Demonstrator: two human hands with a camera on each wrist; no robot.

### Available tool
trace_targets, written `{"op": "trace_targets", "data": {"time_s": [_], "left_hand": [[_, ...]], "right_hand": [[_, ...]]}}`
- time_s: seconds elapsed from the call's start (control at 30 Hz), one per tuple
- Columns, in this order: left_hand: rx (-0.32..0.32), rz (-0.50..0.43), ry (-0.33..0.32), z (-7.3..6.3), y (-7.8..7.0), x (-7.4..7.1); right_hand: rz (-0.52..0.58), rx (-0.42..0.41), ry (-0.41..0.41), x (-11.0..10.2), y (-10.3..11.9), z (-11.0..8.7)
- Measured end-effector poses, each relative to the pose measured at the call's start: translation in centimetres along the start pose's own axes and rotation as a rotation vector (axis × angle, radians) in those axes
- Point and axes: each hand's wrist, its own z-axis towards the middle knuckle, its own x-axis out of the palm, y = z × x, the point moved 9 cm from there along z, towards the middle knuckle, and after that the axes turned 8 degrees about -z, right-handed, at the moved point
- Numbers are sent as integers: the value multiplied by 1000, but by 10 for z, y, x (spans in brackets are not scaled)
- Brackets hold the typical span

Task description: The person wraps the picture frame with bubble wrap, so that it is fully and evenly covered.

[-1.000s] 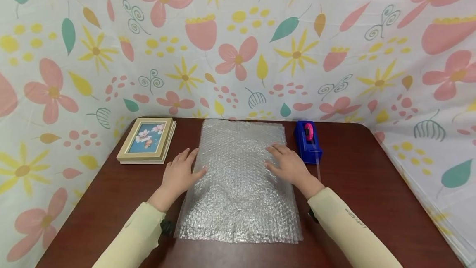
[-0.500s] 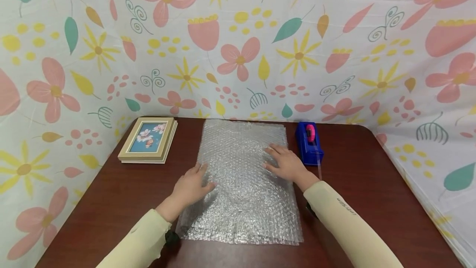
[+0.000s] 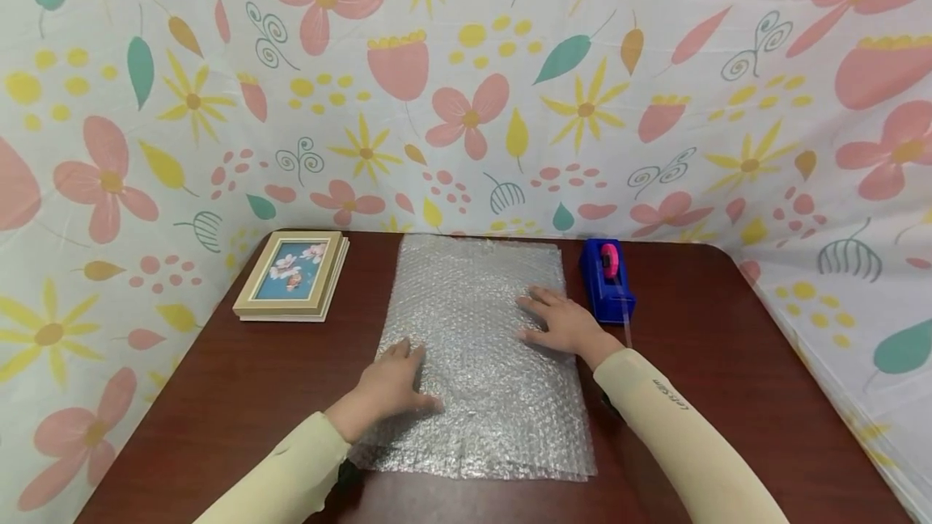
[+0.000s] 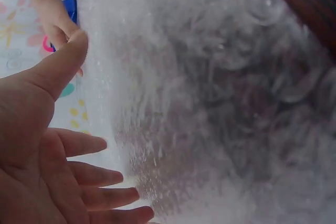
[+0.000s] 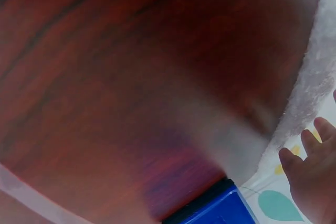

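Observation:
A sheet of bubble wrap (image 3: 473,306) lies flat on the dark wooden table (image 3: 728,395), in front of the person. Over its lower left side is the left hand (image 3: 391,385), fingers spread and thumb pointing right. In the left wrist view the fingers of this left hand (image 4: 47,145) are straight, fingertips right at the wrap, with nothing held. The right hand (image 3: 564,322) lies at the sheet's right edge, its fingers extended over the wrap. Part of the right hand (image 5: 315,177) shows at the right border of the right wrist view.
Stacked picture frames (image 3: 291,275), the top one with a flower picture, stand at the back left. A blue tape dispenser (image 3: 607,293) with a pink core sits just beyond the right hand, a strip of tape trailing from it. A flowered cloth (image 3: 466,87) hangs behind the table.
The left hand has moved from the wrap's upper left edge toward the person and a little right, further over the sheet. The right hand has stayed almost in place.

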Motion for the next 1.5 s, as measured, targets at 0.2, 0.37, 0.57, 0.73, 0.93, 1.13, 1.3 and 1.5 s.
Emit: {"op": "trace_targets", "data": {"time_s": [0.2, 0.37, 0.57, 0.73, 0.93, 1.13, 1.3, 1.5], "left_hand": [[-22, 128, 26, 0, -5, 6], [-8, 150, 24, 0, -7, 9], [16, 146, 19, -1, -5, 11], [26, 152, 14, -2, -4, 10], [54, 143, 4, -4, -2, 11], [69, 105, -5, -7, 2, 11], [68, 79, -4, -7, 5, 12], [81, 52, -8, -10, 8, 11]], "right_hand": [[-5, 1, 30, 5, -2, 2], [14, 11, 44, 7, -3, 0], [28, 28, 63, 9, -4, -2], [36, 32, 63, 9, -4, -2], [39, 44, 63, 9, -3, -2], [46, 43, 57, 8, -2, -3], [52, 44, 51, 7, -1, -4], [54, 60, 40, 8, 1, -6]]}}
